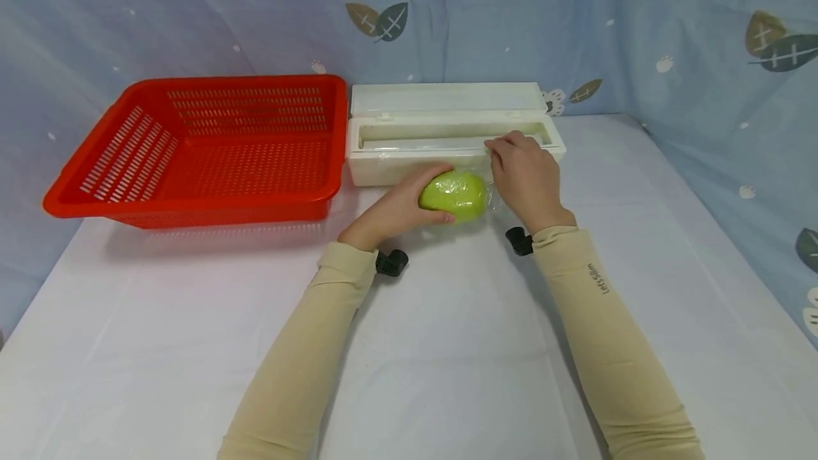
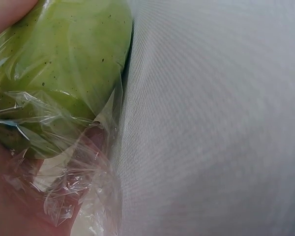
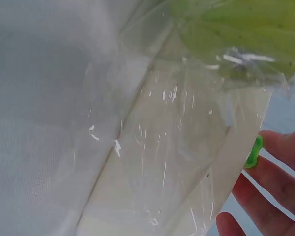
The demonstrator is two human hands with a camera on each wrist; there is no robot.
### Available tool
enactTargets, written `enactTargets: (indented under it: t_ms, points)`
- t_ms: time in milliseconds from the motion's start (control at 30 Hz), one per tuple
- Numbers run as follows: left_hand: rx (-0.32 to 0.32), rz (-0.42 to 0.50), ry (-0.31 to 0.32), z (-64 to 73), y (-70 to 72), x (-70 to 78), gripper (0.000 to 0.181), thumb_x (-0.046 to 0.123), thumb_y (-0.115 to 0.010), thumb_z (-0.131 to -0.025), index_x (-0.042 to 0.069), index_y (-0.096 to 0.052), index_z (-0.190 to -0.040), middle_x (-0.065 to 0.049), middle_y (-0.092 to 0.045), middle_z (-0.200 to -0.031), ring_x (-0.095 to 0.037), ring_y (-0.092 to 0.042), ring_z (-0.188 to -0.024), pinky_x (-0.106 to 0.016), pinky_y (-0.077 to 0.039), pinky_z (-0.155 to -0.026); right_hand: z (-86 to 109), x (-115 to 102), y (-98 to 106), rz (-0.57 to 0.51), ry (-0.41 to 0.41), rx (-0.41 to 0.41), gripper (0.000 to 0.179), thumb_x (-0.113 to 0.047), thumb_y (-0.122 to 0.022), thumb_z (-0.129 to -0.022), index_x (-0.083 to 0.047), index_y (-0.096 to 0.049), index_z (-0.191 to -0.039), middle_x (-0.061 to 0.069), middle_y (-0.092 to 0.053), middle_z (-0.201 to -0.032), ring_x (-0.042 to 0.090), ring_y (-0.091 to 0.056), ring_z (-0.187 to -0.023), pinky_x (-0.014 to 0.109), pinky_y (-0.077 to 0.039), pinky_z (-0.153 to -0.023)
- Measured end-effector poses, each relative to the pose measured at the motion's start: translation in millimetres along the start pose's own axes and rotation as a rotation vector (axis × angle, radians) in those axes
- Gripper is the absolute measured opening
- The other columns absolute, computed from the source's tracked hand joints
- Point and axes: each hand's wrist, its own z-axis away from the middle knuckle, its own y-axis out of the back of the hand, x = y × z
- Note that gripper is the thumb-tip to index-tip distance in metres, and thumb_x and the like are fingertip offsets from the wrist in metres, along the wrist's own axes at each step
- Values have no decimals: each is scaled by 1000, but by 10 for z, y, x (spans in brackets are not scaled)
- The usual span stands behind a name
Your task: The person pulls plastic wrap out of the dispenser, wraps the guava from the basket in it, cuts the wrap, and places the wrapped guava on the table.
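Observation:
A yellow-green, dark-speckled fruit (image 1: 456, 195) is wrapped in clear cling film. My left hand (image 1: 407, 201) grips it just in front of a white cling film box (image 1: 390, 172), its lid raised at the back. In the left wrist view, crumpled film (image 2: 59, 196) gathers over the palm below the fruit. A sheet of cling film (image 3: 162, 132) stretches from the fruit across the box front in the right wrist view. At the box's front edge, my right hand (image 1: 529, 179) pinches a small green slide cutter (image 3: 254, 152) between thumb and index finger.
A red perforated plastic basket (image 1: 211, 209) stands to the left of the box, close beside it. White cloth (image 1: 447, 360) covers the table. Behind it hangs a blue curtain (image 1: 255, 6) with a leaf print.

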Motion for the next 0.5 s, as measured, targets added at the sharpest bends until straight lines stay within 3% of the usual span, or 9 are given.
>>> enactTargets:
  t_ms: [333, 500]
  points:
    - [-2, -1, 20, 0, 0, 13, 77, 36, -74, -70, 26, -33, -135, 8, -38, -126, -10, -36, -111, -31, -34, -93, -20, 103, -18, 19, -14, 58, 20, -17, -54, -89, -8, -68, -100, 9, -61, -95, 26, -58, -77, 39, -44, -56]
    - [2, -8, 17, -14, 0, 27, 76, 36, -74, -71, 25, -34, -135, 9, -38, -125, -9, -36, -111, -30, -34, -93, -21, 150, 2, 10, -29, 50, 20, -18, -54, -89, -9, -68, -100, 9, -61, -95, 26, -57, -76, 38, -44, -55]
